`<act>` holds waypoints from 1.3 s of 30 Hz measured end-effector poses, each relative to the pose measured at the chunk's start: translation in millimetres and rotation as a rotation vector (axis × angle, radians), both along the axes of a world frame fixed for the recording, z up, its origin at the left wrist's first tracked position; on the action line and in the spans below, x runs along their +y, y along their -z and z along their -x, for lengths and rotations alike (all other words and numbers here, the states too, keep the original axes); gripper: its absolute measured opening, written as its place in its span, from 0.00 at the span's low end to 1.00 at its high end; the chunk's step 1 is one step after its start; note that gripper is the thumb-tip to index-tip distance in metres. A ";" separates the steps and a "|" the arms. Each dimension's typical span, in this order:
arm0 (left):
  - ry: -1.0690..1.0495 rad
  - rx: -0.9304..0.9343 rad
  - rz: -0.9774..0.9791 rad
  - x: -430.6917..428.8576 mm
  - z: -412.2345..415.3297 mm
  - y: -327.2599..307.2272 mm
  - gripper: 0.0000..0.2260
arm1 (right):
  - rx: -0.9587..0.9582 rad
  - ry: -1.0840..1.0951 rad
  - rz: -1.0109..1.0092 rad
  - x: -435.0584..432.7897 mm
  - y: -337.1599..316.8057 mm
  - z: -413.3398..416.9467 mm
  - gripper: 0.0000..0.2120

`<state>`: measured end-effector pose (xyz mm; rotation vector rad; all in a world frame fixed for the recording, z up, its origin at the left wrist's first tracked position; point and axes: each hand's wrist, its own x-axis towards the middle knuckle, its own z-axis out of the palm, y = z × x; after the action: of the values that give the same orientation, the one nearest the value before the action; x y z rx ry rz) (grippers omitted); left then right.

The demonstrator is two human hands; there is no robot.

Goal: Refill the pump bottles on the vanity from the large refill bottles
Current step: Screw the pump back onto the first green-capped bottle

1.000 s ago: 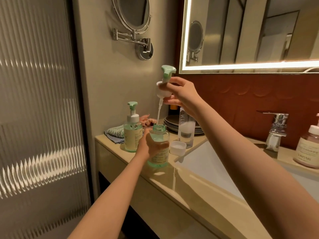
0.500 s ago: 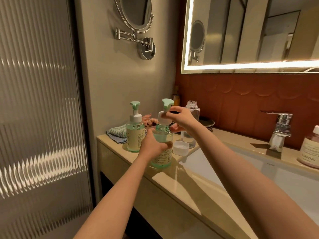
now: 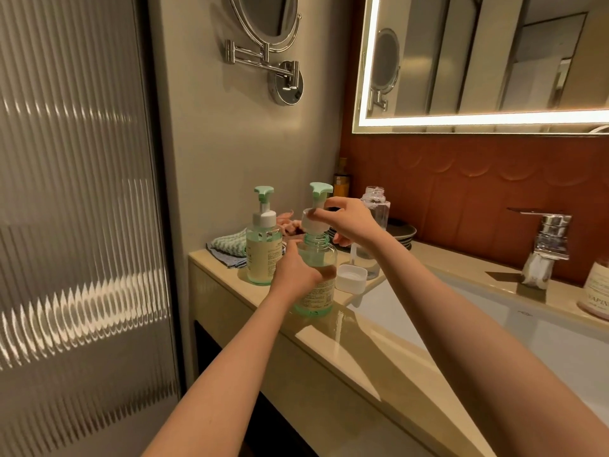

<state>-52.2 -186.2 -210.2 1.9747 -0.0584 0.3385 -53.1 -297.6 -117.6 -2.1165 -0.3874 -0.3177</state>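
Seating pump (image 3: pixel 317 206) on bottle (image 3: pixel 321 291): left hand (image 3: pixel 296 275) wrapped round body, steadying against twist; right hand (image 3: pixel 351 222) pinching white collar, presumably for screwing down.

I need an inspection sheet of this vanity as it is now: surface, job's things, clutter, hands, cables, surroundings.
Surface: beige vanity, glossy; sink set in it.
Job's things: near pump bottle upright, pump on its neck, threads showing; second pump bottle closed; clear refill bottle open, white cap beside it.
Clutter: towel, plates, jar.
Hands: left hand grips the near pump bottle; right hand pinches the pump.
Cables: nothing seen.
Surroundings: faucet, lit mirror, round mirror, ribbed glass door.
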 end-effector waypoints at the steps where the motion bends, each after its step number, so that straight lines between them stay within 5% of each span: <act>1: -0.001 0.001 -0.003 -0.1 0.0 -0.2 0.34 | 0.010 0.001 0.022 -1.6 -0.5 -1.1 0.19; 5: 0.005 -0.002 -0.010 0.1 0.6 0.4 0.33 | 0.100 -0.039 0.171 -6.8 5.5 -1.6 0.16; 10: 0.016 0.009 0.015 0.7 1.3 0.6 0.36 | -0.153 0.103 0.187 6.4 22.5 -2.2 0.15; 13: 0.020 -0.002 0.021 1.2 0.5 3.5 0.39 | -0.154 0.111 0.084 11.1 36.9 -2.2 0.24; 18: 0.026 0.005 0.009 1.1 0.8 3.4 0.36 | -0.076 -0.018 -0.225 1.8 56.1 2.5 0.13; 21: 0.023 0.011 0.040 0.9 4.0 1.7 0.30 | -0.144 0.055 -0.103 -1.5 55.5 4.8 0.19; 25: 0.012 -0.028 0.024 0.6 0.0 2.6 0.35 | -0.299 0.294 0.151 5.6 46.7 6.2 0.30; 29: 0.017 -0.049 0.038 0.1 0.1 2.0 0.33 | -0.343 0.360 0.280 17.6 50.6 2.5 0.28; 35: 0.027 -0.049 0.034 -1.0 0.4 3.0 0.32 | -0.256 0.105 0.038 10.2 49.7 12.3 0.19; 39: 0.005 -0.056 0.024 0.1 -3.3 3.5 0.31 | -0.310 0.170 0.178 9.4 42.6 12.8 0.19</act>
<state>-48.9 -186.1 -213.8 1.9413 -0.0943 0.3895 -65.9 -288.2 -160.2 -2.2843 -0.4281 -0.7394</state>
